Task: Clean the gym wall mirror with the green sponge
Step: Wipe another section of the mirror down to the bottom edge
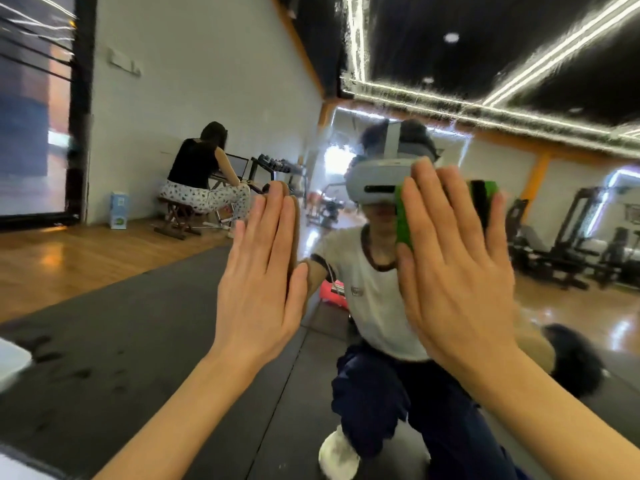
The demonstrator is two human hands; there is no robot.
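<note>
Right hand [453, 271] flat, fingers straight — pressing green sponge [403, 220] against mirror [450, 98]. Left hand [263, 271] flat on glass, fingers straight.

Seated person [201, 174], blue box [118, 210]

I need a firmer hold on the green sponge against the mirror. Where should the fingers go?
The green rectangular sponge is pinned flat on the wall mirror under the right hand. Its long left edge shows beside the index finger. Probably curl the fingers over the top edge and the thumb around that left side.
</note>
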